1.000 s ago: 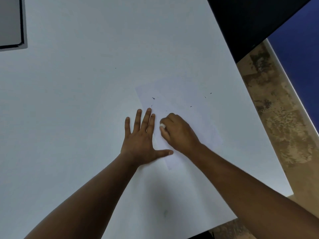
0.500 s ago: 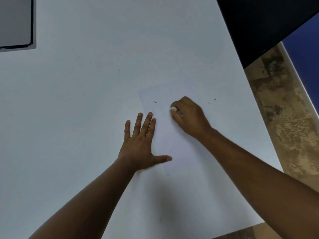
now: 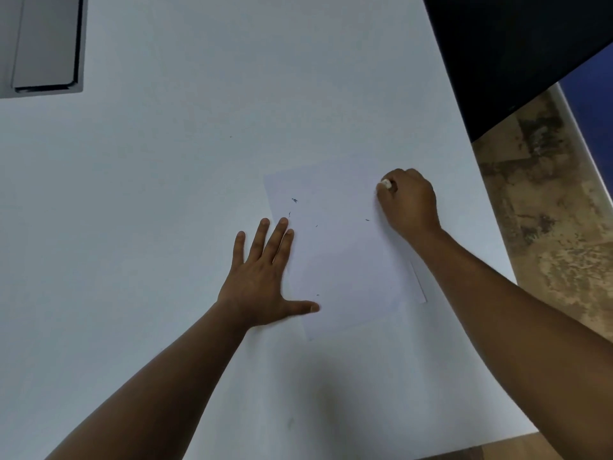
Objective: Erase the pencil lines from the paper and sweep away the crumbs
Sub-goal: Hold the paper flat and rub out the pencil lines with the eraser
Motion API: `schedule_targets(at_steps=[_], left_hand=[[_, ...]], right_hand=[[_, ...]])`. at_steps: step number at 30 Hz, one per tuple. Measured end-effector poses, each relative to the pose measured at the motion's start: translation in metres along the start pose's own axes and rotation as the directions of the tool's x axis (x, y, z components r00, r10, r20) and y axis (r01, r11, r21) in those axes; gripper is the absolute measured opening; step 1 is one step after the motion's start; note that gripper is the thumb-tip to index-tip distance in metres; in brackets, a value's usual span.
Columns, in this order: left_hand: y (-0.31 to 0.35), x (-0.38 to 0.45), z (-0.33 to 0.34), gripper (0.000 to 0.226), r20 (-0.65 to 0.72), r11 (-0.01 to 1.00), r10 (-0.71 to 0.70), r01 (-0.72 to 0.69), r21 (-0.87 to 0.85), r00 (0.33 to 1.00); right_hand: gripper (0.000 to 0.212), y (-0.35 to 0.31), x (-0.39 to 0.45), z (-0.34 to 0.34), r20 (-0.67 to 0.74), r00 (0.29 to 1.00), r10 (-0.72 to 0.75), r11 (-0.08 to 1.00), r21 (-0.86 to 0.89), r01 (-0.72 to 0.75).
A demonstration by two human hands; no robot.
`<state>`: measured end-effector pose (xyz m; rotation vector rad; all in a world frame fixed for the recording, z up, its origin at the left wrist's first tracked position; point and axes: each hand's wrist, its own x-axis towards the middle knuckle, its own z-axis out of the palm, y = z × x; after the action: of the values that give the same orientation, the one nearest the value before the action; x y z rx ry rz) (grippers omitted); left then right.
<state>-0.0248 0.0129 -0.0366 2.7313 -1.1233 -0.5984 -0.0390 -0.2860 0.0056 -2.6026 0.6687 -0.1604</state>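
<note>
- While the head camera looks down, a white table [image 3: 166,227] fills most of the view, and a sheet of paper [image 3: 345,270] lies flat on it, right of centre.
- On the paper's left edge, the left hand [image 3: 262,280] presses palm down, fingers straight and spread, thumb stretched right onto the sheet; it holds nothing.
- At the paper's far right corner, the right hand [image 3: 409,202] is curled into a loose fist, pinching a small white eraser [image 3: 385,184] at its fingertips, with the eraser down against the sheet.
- Small dark crumbs [image 3: 294,200] are scattered over the far half of the paper, between the two hands, with one more speck near the left thumb.
- Pencil lines are too faint to make out.
- At the far left corner of the view sits a grey flat device [image 3: 46,44], well apart from the paper.
- Beyond the table's right edge lie a mottled brown floor [image 3: 547,210] and a black panel [image 3: 514,44].
</note>
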Motion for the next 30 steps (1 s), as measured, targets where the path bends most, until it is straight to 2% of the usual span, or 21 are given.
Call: schedule_targets(at_steps=[2, 5, 10, 12, 14, 17, 19, 21, 25, 30], left_hand=[[0.001, 0.000, -0.002, 0.136, 0.013, 1.000, -0.003, 0.003, -0.009, 1.000], [0.001, -0.001, -0.005, 0.128, 0.004, 0.998, 0.016, -0.015, -0.053, 1.000], [0.017, 0.000, -0.025, 0.085, -0.223, 0.987, 0.009, -0.044, -0.155, 0.975], [0.037, -0.002, -0.039, 0.063, -0.314, 0.966, -0.045, -0.038, -0.255, 0.948], [0.061, 0.000, -0.051, 0.046, -0.333, 0.892, -0.172, 0.003, -0.452, 0.927], [0.093, 0.001, -0.069, 0.038, -0.218, 0.675, -0.348, 0.082, -0.733, 0.912], [0.108, 0.000, -0.077, 0.033, -0.180, 0.571, -0.348, 0.055, -0.819, 0.920], [0.119, -0.001, -0.081, 0.028, -0.173, 0.516, -0.344, 0.032, -0.856, 0.923], [0.132, 0.001, -0.082, 0.021, -0.190, 0.512, -0.408, 0.052, -0.857, 0.893], [0.153, 0.010, -0.077, 0.027, -0.207, 0.509, -0.540, 0.120, -0.853, 0.816]], right_hand=[[0.015, -0.004, -0.013, -0.008, 0.002, 0.998, 0.070, 0.984, 0.165, -0.069], [0.017, -0.013, -0.042, -0.012, 0.074, 0.981, 0.180, 0.900, 0.389, -0.195], [0.013, -0.038, -0.079, -0.015, 0.208, 0.940, 0.271, 0.652, 0.679, -0.338], [0.014, -0.047, -0.092, -0.022, 0.230, 0.933, 0.277, 0.601, 0.717, -0.355], [0.014, -0.055, -0.102, -0.026, 0.243, 0.930, 0.275, 0.572, 0.736, -0.362], [0.014, -0.062, -0.113, -0.034, 0.248, 0.934, 0.256, 0.581, 0.733, -0.354], [0.014, -0.064, -0.118, -0.040, 0.243, 0.939, 0.245, 0.594, 0.728, -0.343], [0.013, -0.063, -0.122, -0.045, 0.230, 0.946, 0.227, 0.615, 0.719, -0.323], [0.013, -0.059, -0.127, -0.052, 0.223, 0.947, 0.231, 0.634, 0.704, -0.320], [0.020, -0.059, -0.132, -0.052, 0.206, 0.915, 0.346, 0.565, 0.732, -0.379]])
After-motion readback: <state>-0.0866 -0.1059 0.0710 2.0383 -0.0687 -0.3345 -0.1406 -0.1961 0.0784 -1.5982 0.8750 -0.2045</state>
